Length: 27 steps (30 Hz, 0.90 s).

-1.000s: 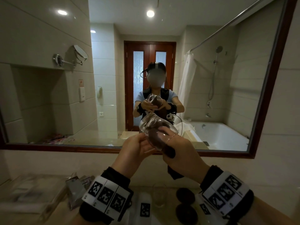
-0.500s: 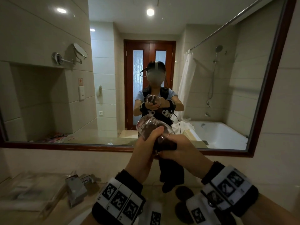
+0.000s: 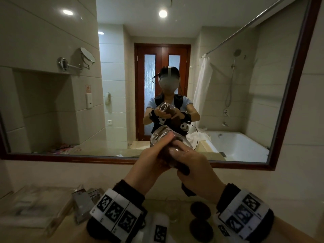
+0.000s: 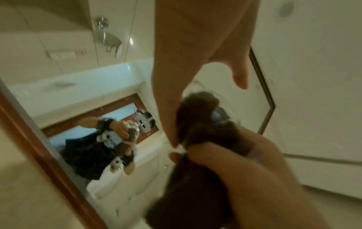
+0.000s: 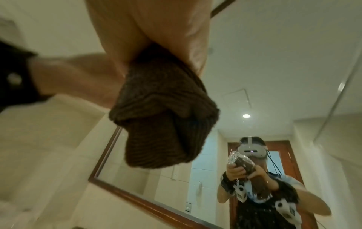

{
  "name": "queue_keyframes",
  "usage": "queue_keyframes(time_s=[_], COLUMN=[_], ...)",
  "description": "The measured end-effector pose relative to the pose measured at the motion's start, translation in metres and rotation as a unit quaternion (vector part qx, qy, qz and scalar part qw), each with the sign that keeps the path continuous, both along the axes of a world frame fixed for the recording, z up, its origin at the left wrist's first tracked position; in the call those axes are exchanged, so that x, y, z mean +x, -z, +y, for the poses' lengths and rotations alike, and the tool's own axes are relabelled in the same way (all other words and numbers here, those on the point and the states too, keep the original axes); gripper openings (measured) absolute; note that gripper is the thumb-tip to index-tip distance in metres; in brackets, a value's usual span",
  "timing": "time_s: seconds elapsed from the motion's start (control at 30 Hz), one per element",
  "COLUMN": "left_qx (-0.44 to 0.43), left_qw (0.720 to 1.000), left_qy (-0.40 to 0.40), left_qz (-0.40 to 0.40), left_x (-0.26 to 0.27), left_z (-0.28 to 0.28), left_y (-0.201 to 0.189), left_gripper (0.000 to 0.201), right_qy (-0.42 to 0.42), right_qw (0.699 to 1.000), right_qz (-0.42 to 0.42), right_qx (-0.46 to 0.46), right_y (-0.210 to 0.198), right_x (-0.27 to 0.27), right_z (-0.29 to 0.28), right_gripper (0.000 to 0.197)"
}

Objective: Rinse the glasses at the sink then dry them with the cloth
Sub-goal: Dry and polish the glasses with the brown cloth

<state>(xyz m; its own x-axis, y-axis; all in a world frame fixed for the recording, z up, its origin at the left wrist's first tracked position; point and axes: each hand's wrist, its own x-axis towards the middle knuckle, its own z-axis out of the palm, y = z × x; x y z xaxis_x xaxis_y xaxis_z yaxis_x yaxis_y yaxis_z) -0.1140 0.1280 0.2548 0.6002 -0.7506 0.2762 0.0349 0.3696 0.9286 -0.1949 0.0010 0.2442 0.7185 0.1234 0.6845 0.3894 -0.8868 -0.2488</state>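
I hold a clear glass [image 3: 160, 135] up in front of the mirror, its mouth tipped toward the mirror. My left hand [image 3: 154, 155] grips its side, thumb lying along the wall. A brown cloth [image 3: 169, 155] is stuffed inside it, and my right hand [image 3: 192, 164] grips the cloth at the near end. In the left wrist view the cloth [image 4: 197, 111] sits between my left hand [image 4: 186, 46] and right hand [image 4: 254, 178]. In the right wrist view the cloth [image 5: 162, 116] bulges below my right hand [image 5: 147, 31]. A second glass [image 3: 172, 210] stands on the counter below.
A chrome faucet [image 3: 82, 206] stands at the lower left, beside a tray [image 3: 31, 213] of wrapped items. Two dark round coasters [image 3: 200, 210] lie on the counter right of the second glass. The framed mirror [image 3: 287, 102] fills the wall ahead.
The glass has been turned between my hands. My left thumb has come to lie along its wall. The cloth's hanging tail is shorter than half a second ago.
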Motion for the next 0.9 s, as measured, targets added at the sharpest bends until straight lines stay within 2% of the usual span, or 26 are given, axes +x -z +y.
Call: queue_keyframes(time_s=[0.07, 0.1, 0.13, 0.17, 0.2, 0.23, 0.27, 0.3, 0.37, 0.4, 0.47, 0.5, 0.57, 0.6, 0.67, 0.7, 0.73, 0.77, 0.8, 0.83, 0.87, 0.9], left_qx=[-0.018, -0.021, -0.020, -0.017, -0.015, -0.018, -0.019, -0.010, 0.029, 0.051, 0.062, 0.056, 0.043, 0.027, -0.001, -0.009, -0.018, -0.034, -0.055, -0.075, -0.084, -0.075], left_qw=[0.999, 0.999, 0.999, 0.999, 0.999, 0.999, 0.999, 0.999, 0.999, 0.999, 0.998, 0.998, 0.999, 0.999, 0.999, 0.999, 0.999, 0.997, 0.995, 0.992, 0.990, 0.992], left_qy=[-0.022, -0.026, -0.019, -0.005, 0.010, 0.023, 0.032, 0.034, 0.023, 0.009, 0.001, -0.001, -0.022, -0.030, -0.035, -0.026, -0.010, 0.008, 0.029, 0.048, 0.058, 0.056], left_qz=[0.023, 0.033, 0.035, 0.038, 0.041, 0.042, 0.039, 0.033, 0.018, 0.015, 0.015, 0.021, 0.021, 0.021, 0.035, 0.041, 0.048, 0.064, 0.078, 0.092, 0.094, 0.088], left_x=[-0.003, -0.004, -0.005, -0.006, -0.006, -0.004, -0.001, 0.001, 0.006, 0.008, 0.011, 0.010, 0.005, 0.002, -0.003, -0.005, -0.006, -0.008, -0.007, -0.005, -0.002, 0.000], left_z=[-0.007, -0.009, -0.010, -0.010, -0.010, -0.009, -0.007, -0.005, -0.001, 0.002, 0.008, 0.009, 0.006, 0.003, 0.000, -0.001, -0.001, -0.001, 0.000, 0.000, 0.000, 0.002], left_y=[0.002, 0.003, 0.004, 0.006, 0.008, 0.009, 0.010, 0.009, 0.005, 0.003, 0.002, 0.002, 0.003, 0.004, 0.005, 0.005, 0.007, 0.008, 0.010, 0.011, 0.011, 0.010], left_gripper=[0.053, 0.052, 0.051, 0.053, 0.056, 0.061, 0.066, 0.070, 0.066, 0.059, 0.043, 0.039, 0.042, 0.046, 0.048, 0.047, 0.047, 0.048, 0.054, 0.064, 0.076, 0.084], right_qy=[-0.003, -0.021, -0.058, -0.110, -0.147, -0.169, -0.179, -0.183, -0.156, -0.133, -0.047, -0.012, 0.006, -0.008, -0.044, -0.061, -0.099, -0.139, -0.165, -0.178, -0.187, -0.197], right_qw=[0.997, 0.980, 0.940, 0.865, 0.786, 0.743, 0.734, 0.743, 0.796, 0.842, 0.953, 0.981, 0.998, 0.998, 0.986, 0.957, 0.902, 0.817, 0.746, 0.712, 0.704, 0.710], right_qz=[0.042, 0.075, 0.132, 0.201, 0.254, 0.272, 0.277, 0.272, 0.222, 0.183, 0.082, 0.048, 0.039, 0.048, 0.090, 0.122, 0.160, 0.220, 0.258, 0.272, 0.275, 0.271], right_qx=[0.069, 0.181, 0.310, 0.447, 0.544, 0.588, 0.594, 0.583, 0.542, 0.489, 0.288, 0.188, 0.054, 0.036, 0.133, 0.257, 0.389, 0.514, 0.592, 0.622, 0.627, 0.619], right_y=[-0.001, -0.004, -0.012, -0.021, -0.027, -0.032, -0.035, -0.036, -0.032, -0.028, -0.015, -0.010, -0.001, 0.002, 0.001, -0.003, -0.009, -0.014, -0.020, -0.024, -0.028, -0.031], right_x=[-0.001, -0.003, -0.008, -0.013, -0.017, -0.020, -0.021, -0.021, -0.018, -0.016, -0.011, -0.009, -0.005, -0.003, -0.006, -0.010, -0.016, -0.021, -0.027, -0.030, -0.031, -0.031], right_z=[0.007, 0.009, 0.010, 0.009, 0.007, 0.005, 0.004, 0.005, 0.003, 0.002, -0.005, -0.006, 0.001, 0.007, 0.017, 0.018, 0.021, 0.020, 0.021, 0.020, 0.021, 0.020], right_gripper=[0.043, 0.037, 0.031, 0.027, 0.026, 0.028, 0.029, 0.027, 0.021, 0.017, 0.012, 0.015, 0.034, 0.041, 0.045, 0.043, 0.038, 0.032, 0.028, 0.027, 0.028, 0.028])
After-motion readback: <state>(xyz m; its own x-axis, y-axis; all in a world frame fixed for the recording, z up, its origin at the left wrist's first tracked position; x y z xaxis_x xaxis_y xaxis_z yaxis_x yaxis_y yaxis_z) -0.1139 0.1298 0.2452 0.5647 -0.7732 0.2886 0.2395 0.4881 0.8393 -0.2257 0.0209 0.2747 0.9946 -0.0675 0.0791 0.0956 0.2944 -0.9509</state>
